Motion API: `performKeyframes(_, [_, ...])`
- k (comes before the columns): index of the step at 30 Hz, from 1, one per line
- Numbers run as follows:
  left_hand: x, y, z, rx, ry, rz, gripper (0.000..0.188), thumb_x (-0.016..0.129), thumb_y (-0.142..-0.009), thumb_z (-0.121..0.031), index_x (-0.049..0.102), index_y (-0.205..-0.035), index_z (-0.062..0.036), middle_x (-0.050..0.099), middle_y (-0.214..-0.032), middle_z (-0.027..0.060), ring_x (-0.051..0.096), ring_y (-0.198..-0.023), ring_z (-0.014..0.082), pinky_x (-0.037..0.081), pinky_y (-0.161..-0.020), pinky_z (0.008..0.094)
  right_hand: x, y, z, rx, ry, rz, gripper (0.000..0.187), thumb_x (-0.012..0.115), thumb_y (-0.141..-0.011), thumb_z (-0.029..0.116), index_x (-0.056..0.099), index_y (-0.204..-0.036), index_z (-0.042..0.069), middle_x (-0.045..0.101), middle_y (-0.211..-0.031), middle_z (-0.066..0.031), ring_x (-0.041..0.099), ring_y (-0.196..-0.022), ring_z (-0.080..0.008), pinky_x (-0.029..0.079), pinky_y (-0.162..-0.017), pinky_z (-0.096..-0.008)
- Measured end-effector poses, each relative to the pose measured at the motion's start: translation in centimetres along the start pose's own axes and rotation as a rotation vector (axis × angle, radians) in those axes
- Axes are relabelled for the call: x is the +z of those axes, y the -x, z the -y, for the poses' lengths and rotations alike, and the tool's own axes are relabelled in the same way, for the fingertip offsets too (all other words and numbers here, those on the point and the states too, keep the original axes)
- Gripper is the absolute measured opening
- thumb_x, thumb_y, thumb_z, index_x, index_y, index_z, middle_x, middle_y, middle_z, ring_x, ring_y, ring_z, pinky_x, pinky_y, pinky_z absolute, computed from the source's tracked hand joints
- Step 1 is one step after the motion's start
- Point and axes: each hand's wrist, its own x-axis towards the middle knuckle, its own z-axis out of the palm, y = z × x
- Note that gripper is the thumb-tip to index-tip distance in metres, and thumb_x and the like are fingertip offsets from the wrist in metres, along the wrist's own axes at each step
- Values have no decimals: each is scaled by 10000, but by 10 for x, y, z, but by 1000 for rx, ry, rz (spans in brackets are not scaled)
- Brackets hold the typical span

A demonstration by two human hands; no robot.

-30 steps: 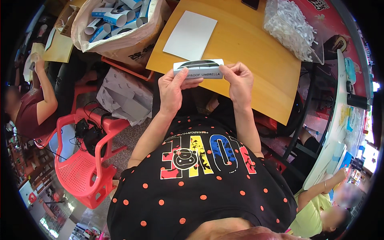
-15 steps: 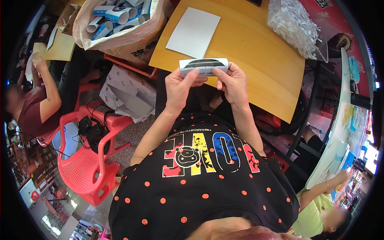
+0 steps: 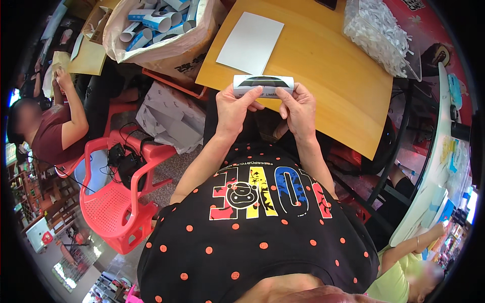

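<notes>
Between my two hands is a rolled cardboard sleeve (image 3: pixel 263 81), white with a dark printed arch, held level just over the near edge of the table. My left hand (image 3: pixel 233 112) is closed on its left end, the thumb pressed against the printed face. At the other end, my right hand (image 3: pixel 300 108) grips it with its thumb also on the front. Most of the fingers are hidden behind the sleeve and hands. Beyond the sleeve, a stack of white card sheets (image 3: pixel 251 43) lies flat on the yellow wooden table (image 3: pixel 313 55).
A white sack (image 3: pixel 169 53) full of blue and white rolled sleeves stands at the table's left. Shredded white strips fill a clear bin (image 3: pixel 376 38) at the far right. A red plastic chair (image 3: pixel 113 207) holds black cables. Two people sit at the left and right sides.
The view has shifted slightly, so the surroundings appear a little further right. Both hands keep hold of the sleeve, and more of its printed lettering shows between my thumbs.
</notes>
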Motion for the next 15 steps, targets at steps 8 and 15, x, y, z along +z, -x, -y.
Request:
performKeyframes(8, [-30, -1, 5, -237, 72, 44, 228, 630, -901, -183, 658, -1031, 2, 693, -910, 99, 683, -770, 161, 512, -592, 225, -27, -1, 5, 118, 97, 35, 171, 594, -922, 127, 632, -895, -37, 485, -612, 26, 396, -432, -40, 279, -384, -197])
performKeyframes(15, [-54, 26, -1, -146, -114, -16, 119, 718, -820, -118, 698, -810, -1, 628, -694, 13, 548, -580, 55, 409, -503, 185, -35, 7, 10, -145, 585, 211, 180, 681, -831, 97, 628, -737, -47, 492, -654, -20, 474, -647, -98, 343, -565, -243])
